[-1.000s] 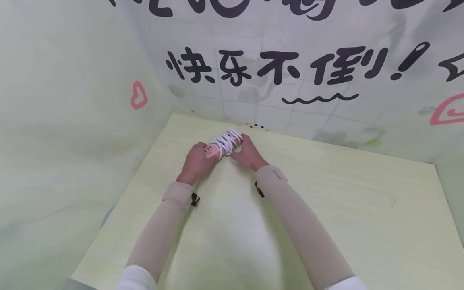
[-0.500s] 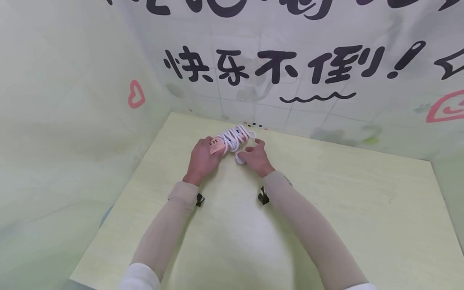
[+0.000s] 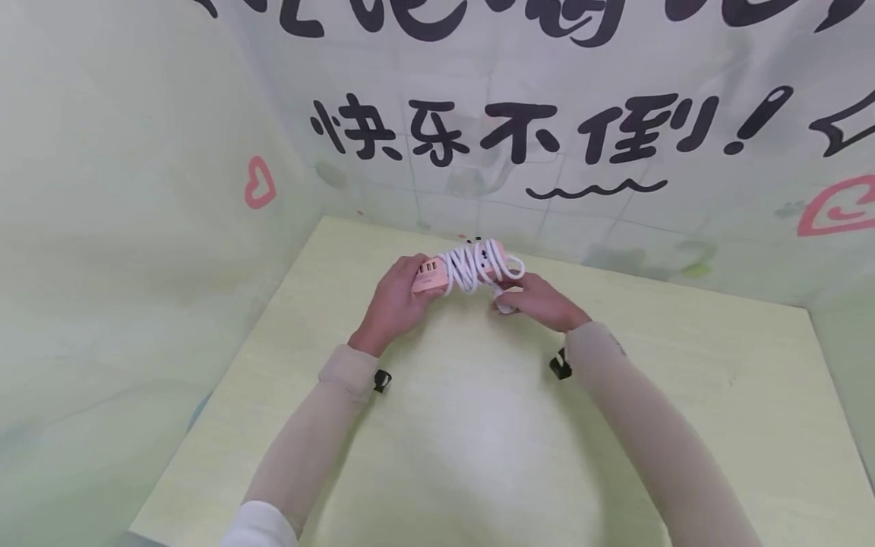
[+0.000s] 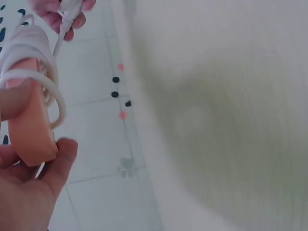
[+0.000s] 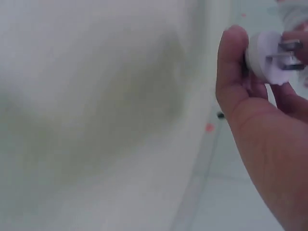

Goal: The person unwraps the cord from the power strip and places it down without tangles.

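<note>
A pink power strip [image 3: 431,276] is held up above the table's far part, its white cord [image 3: 465,267] wound round it in several loops. My left hand [image 3: 396,298] grips the strip's left end, beside its USB ports; the left wrist view shows fingers and thumb round the pink body [image 4: 33,130]. At the other end my right hand [image 3: 543,302] pinches the cord's white plug [image 5: 269,57], whose metal prongs show in the right wrist view. A loop of cord sticks out at the strip's right end, just above the right hand.
The pale yellow table [image 3: 472,425] lies below both arms. Behind it hangs a light backdrop [image 3: 478,68] with black lettering, and another pale sheet [image 3: 137,251] closes off the left side.
The power strip has shifted right and turned closer to level. My right hand has moved right, first loosening from the strip, and now holds the plug away from the cord loops.
</note>
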Available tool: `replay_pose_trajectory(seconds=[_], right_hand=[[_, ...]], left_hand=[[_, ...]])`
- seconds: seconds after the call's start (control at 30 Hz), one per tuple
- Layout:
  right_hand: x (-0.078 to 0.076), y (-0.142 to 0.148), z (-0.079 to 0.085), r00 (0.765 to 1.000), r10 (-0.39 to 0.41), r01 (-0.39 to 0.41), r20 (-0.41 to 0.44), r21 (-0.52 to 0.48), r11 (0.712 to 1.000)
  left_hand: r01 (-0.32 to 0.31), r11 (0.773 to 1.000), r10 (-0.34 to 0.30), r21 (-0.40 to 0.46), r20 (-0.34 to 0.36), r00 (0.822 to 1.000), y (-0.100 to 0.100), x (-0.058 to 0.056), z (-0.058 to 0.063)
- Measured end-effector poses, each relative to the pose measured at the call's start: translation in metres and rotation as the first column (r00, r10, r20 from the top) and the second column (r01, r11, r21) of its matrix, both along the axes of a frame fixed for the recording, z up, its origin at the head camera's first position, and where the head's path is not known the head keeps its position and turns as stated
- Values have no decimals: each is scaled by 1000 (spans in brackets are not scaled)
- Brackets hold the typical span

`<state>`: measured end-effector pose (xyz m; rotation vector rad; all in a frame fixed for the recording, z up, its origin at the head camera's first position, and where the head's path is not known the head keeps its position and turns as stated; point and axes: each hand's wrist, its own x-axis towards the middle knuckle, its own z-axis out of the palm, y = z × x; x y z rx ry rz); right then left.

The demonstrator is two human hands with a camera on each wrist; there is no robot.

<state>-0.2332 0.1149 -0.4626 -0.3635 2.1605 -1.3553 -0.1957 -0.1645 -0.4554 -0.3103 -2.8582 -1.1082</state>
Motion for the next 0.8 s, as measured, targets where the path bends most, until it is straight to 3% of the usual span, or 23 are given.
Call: replay_pose_trajectory(seconds=[0.07,0.2,0.4,0.5,0.63,0.7,0.8], right_hand=[[2,19,8,1000,27,-27,7,-16,1000],[4,52,26,998,24,-23,-57,30,999],[11,80,62,998,3,3,-66,95,995],[19,82,80,995,-33,43,-94,107,993],[37,78,101,976,-73,93,-204,93,991],[50,77,109,961,-43,70,-273,88,994],[70,73,115,937,71,-44,-341,86,995]], left_hand=[[57,997,-57,57,6,998,3,1,2],[159,973,-165,167,22,986,8,4,7],[237,945,-256,226,57,965,16,7,8],[253,942,-273,220,66,960,21,7,7],[254,945,-270,206,51,962,30,6,7],[249,947,-263,204,42,964,35,6,7],[229,953,-238,199,22,971,41,4,7]])
